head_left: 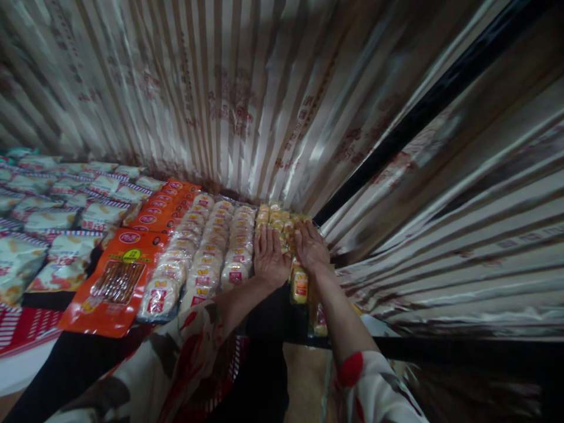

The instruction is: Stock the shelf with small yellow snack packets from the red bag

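Yellow packets (277, 216): right end of the display, near the foot of the striped curtain (247, 117), just right of the round white cakes (210, 258). Left hand (270, 258) and right hand (312, 245) laid flat over them, fingers stretched forward; no pinch visible. Light, even palm pressure probably best: level the rows, spare the contents. Clear shiny wrap; nearest packet between the forearms shows an orange-red label. Other print too blurred.
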A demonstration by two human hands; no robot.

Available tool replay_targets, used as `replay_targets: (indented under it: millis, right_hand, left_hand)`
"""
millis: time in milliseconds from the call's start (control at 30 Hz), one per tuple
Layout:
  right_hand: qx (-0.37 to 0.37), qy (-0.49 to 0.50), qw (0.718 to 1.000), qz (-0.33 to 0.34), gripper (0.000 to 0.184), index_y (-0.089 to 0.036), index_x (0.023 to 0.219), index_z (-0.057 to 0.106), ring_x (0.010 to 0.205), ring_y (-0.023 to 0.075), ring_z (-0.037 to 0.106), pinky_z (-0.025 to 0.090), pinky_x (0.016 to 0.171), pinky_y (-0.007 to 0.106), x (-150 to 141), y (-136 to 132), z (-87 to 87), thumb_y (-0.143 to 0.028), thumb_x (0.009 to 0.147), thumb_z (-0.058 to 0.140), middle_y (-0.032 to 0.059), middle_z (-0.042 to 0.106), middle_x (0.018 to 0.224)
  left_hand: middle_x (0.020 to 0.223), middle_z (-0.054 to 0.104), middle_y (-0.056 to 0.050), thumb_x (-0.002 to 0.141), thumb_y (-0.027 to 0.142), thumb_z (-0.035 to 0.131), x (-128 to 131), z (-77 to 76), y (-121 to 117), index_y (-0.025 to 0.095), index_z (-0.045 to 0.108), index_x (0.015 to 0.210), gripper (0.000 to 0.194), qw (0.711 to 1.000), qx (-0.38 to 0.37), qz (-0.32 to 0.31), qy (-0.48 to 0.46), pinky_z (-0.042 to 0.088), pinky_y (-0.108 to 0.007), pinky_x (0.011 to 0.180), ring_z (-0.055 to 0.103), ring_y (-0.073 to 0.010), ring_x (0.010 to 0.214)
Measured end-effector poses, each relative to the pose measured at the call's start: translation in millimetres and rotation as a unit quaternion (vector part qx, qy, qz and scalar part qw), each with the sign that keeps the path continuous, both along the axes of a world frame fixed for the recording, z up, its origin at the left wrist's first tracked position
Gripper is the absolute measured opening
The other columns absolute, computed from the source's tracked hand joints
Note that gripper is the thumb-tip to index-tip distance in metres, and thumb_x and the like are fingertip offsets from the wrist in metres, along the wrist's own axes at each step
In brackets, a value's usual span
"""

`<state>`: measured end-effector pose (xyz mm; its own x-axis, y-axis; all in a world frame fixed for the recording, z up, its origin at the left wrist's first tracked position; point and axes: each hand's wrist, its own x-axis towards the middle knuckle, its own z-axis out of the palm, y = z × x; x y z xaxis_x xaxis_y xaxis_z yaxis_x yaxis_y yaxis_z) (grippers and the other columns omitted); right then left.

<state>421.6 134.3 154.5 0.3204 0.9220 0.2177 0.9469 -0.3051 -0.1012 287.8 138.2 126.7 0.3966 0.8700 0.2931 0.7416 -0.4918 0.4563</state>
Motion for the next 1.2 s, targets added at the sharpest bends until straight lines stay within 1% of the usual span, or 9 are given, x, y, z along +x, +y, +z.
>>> replay_targets:
  millis: [133, 200, 300, 400, 533, 700, 900, 1100, 1200]
  right_hand:
    - [-0.003, -0.007, 0.999, -0.049, 0.058, -0.017, 0.146, 0.043, 0.145, 0.0295, 0.028, 0.03, 0.115, 0.048, 5.4, 5.4, 5.7, -0.043, 0.1, 0.019, 0.0115, 0.039, 0.154]
    - [-0.014, -0.001, 0.998, -0.058, 0.058, -0.018, 0.147, 0.041, 0.145, 0.0303, 0.027, 0.03, 0.115, 0.049, 10.1, 8.0, 8.2, -0.044, 0.1, 0.021, 0.0111, 0.037, 0.155]
    - [-0.046, 0.016, 0.998, -0.036, 0.06, -0.019, 0.149, 0.038, 0.146, 0.0301, 0.025, 0.029, 0.116, 0.05, 14.8, 11.5, 8.8, -0.048, 0.099, 0.02, 0.0096, 0.036, 0.156]
    - [-0.064, 0.025, 0.997, -0.016, 0.062, -0.022, 0.15, 0.036, 0.146, 0.0293, 0.024, 0.026, 0.117, 0.051, 15.5, 14.4, 5.7, -0.051, 0.099, 0.017, 0.0074, 0.036, 0.156]
    - [-0.07, 0.044, 0.996, -0.026, 0.061, -0.026, 0.15, 0.034, 0.147, 0.0293, 0.024, 0.025, 0.117, 0.052, 13.1, 17.4, 1.7, -0.052, 0.098, 0.015, 0.0039, 0.033, 0.158]
    - [-0.077, 0.064, 0.994, -0.041, 0.062, -0.026, 0.151, 0.034, 0.146, 0.0279, 0.024, 0.025, 0.117, 0.051, 10.3, 20.3, 1.8, -0.051, 0.098, 0.013, -0.0004, 0.033, 0.157]
    - [-0.079, 0.064, 0.995, -0.021, 0.06, -0.021, 0.151, 0.033, 0.145, 0.0249, 0.028, 0.024, 0.119, 0.045, 9.2, 22.4, 0.7, -0.044, 0.1, 0.012, 0.001, 0.035, 0.156]
    - [-0.078, 0.062, 0.995, -0.006, 0.059, -0.024, 0.151, 0.033, 0.144, 0.0265, 0.03, 0.027, 0.116, 0.047, 9.4, 21.3, -2.5, -0.045, 0.1, 0.011, 0.0009, 0.035, 0.156]
    - [-0.056, 0.047, 0.997, 0.003, 0.06, -0.024, 0.149, 0.036, 0.143, 0.0253, 0.033, 0.028, 0.115, 0.047, 11.9, 21.2, -2.3, -0.047, 0.1, 0.013, 0.0026, 0.04, 0.154]
  left_hand:
    - [0.156, 0.026, -0.023, 0.088, 0.036, 0.05, 2.9, 1.8, 3.0, 0.002, 0.036, 0.146, 0.069, 1.0, -0.007, 0.008, -0.006, 0.02, -0.053, 0.121, 0.017, -0.0332, 0.148]
    - [0.157, 0.026, -0.022, 0.088, 0.037, 0.05, 4.6, 3.6, 5.3, 0.004, 0.035, 0.147, 0.069, 1.0, -0.012, 0.008, -0.01, 0.019, -0.052, 0.121, 0.016, -0.0329, 0.148]
    - [0.159, 0.022, -0.019, 0.089, 0.038, 0.048, 7.1, 6.8, 10.0, 0.007, 0.033, 0.148, 0.069, 1.0, -0.007, 0.011, -0.016, 0.018, -0.052, 0.121, 0.015, -0.0322, 0.149]
    - [0.16, 0.02, -0.017, 0.09, 0.036, 0.045, 9.8, 9.1, 16.0, 0.011, 0.034, 0.148, 0.064, 1.0, -0.007, 0.018, -0.013, 0.018, -0.053, 0.121, 0.014, -0.0316, 0.149]
    - [0.161, 0.022, -0.012, 0.092, 0.038, 0.041, 12.6, 7.8, 22.2, 0.014, 0.039, 0.147, 0.059, 1.0, -0.009, 0.017, -0.011, 0.016, -0.054, 0.121, 0.013, -0.0318, 0.15]
    - [0.16, 0.023, -0.012, 0.094, 0.038, 0.036, 15.5, 4.7, 22.6, 0.012, 0.042, 0.145, 0.057, 1.0, -0.007, 0.008, -0.012, 0.015, -0.053, 0.122, 0.016, -0.0297, 0.149]
    - [0.158, 0.027, -0.015, 0.095, 0.038, 0.037, 17.5, 3.8, 22.5, 0.01, 0.043, 0.144, 0.057, 1.0, -0.009, -0.002, -0.015, 0.015, -0.051, 0.123, 0.019, -0.0278, 0.149]
    - [0.159, 0.027, -0.013, 0.095, 0.038, 0.036, 16.0, 2.6, 22.5, 0.012, 0.042, 0.145, 0.057, 1.0, -0.007, -0.002, -0.012, 0.016, -0.05, 0.123, 0.018, -0.0268, 0.149]
    - [0.159, 0.027, -0.015, 0.094, 0.039, 0.037, 15.8, 5.1, 21.9, 0.011, 0.041, 0.145, 0.058, 1.0, -0.006, 0.003, -0.014, 0.016, -0.05, 0.123, 0.019, -0.0273, 0.149]
